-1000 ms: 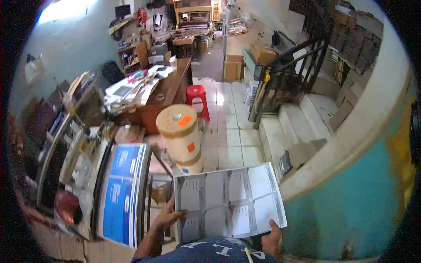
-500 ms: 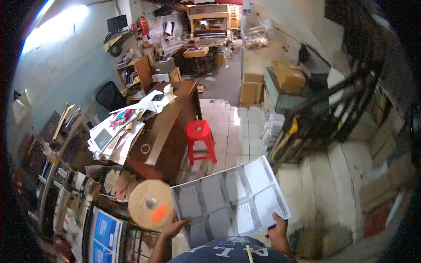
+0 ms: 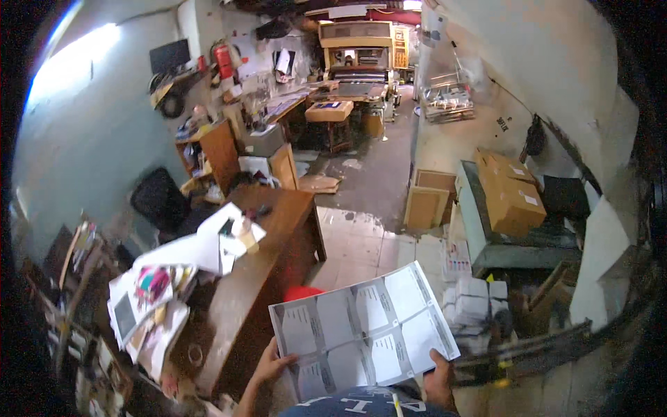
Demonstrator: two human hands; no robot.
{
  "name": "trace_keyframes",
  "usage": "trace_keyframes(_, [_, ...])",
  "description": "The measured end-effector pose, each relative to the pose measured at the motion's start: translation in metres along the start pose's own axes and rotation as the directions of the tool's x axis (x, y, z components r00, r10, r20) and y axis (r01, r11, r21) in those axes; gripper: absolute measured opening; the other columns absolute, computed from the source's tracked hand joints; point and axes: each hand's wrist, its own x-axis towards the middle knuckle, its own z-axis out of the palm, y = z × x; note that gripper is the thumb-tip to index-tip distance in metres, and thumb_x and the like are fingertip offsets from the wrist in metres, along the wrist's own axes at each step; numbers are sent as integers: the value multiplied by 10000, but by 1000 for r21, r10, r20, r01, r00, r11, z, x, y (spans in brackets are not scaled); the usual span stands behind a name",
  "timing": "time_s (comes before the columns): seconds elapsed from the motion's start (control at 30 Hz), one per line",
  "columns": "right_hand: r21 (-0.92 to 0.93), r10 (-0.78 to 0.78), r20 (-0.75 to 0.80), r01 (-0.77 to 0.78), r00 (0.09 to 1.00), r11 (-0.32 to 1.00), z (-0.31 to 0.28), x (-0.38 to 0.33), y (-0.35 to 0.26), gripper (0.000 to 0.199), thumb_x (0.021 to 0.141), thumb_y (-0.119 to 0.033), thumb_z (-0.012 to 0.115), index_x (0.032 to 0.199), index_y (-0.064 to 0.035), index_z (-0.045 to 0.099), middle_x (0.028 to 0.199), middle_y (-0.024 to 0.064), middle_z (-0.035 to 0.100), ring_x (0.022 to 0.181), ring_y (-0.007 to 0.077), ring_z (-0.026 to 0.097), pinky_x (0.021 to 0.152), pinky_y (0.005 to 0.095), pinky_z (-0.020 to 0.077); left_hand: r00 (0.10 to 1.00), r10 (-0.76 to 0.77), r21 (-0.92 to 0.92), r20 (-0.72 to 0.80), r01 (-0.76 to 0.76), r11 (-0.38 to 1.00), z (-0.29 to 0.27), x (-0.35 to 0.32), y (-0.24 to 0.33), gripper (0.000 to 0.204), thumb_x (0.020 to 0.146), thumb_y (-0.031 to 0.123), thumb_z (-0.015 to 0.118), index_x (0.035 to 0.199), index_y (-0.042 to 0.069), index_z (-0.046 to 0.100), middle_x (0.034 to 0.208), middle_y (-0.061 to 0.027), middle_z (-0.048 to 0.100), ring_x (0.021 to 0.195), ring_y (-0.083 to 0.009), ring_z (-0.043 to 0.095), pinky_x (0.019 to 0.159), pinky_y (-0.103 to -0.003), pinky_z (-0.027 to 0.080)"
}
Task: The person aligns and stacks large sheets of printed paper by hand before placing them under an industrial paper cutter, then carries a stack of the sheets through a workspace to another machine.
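Cluttered workshop: wooden desk point(image 3: 264, 257), tiled floor point(image 3: 361, 250), cardboard boxes point(image 3: 511, 194), pale walls point(image 3: 90, 132).

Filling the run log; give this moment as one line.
left hand: holds printed sheet | right hand: holds same sheet | below: wooden desk, red stool

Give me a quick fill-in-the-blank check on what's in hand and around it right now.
1. Both hands, the left hand and right hand, hold one large printed ____.
2. The stool showing just above the sheet is coloured ____.
3. The wooden desk lies to the person's ____.

Missing words: sheet; red; left
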Motion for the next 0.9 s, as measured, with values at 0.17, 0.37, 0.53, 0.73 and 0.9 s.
trace_keyframes(0.17, [-27,51,74,-49,996,998,44,205,11,569,826,-77,592,1370,2,448,1320,161,542,1195,330,547,1033,475,432,999,48,76,-17,-46,996,9,194,30,734,781,4,754,1413,32,381,1287,-115,583,1188,-232,564,1000,-381,468])
trace_keyframes(0.37, [-134,129,171,-106,977,985,148,480,-19,455,846,-66,587,1291,13,534,1191,143,627,1147,293,585,1001,415,456,981,54,8,-187,-54,999,48,419,84,709,778,-1,753,1396,32,406,1261,-109,605,1148,-234,594,957,-378,501])
trace_keyframes(0.53, [-302,143,127,-99,981,948,232,674,-6,489,806,-16,624,1289,1,551,1203,127,631,1152,268,581,1006,379,437,939,39,-200,-341,-113,973,52,578,110,662,764,-59,693,1369,17,435,1235,-129,614,1112,-257,613,951,-378,496])
trace_keyframes(0.73, [-474,89,229,32,969,880,321,917,34,421,858,-34,588,1275,13,554,1142,121,647,1052,271,625,933,372,486,900,-36,-319,-434,-117,940,46,830,174,704,748,-49,701,1382,5,401,1225,-139,606,1097,-276,609,974,-398,482])
trace_keyframes(0.9, [-376,78,61,-50,995,925,422,1062,40,384,863,-41,606,1243,7,570,1137,112,646,1025,227,629,902,345,496,950,49,-137,-309,-96,986,-19,1039,214,522,752,-2,730,1240,-5,543,1080,-95,670,935,-237,661,846,-370,547])
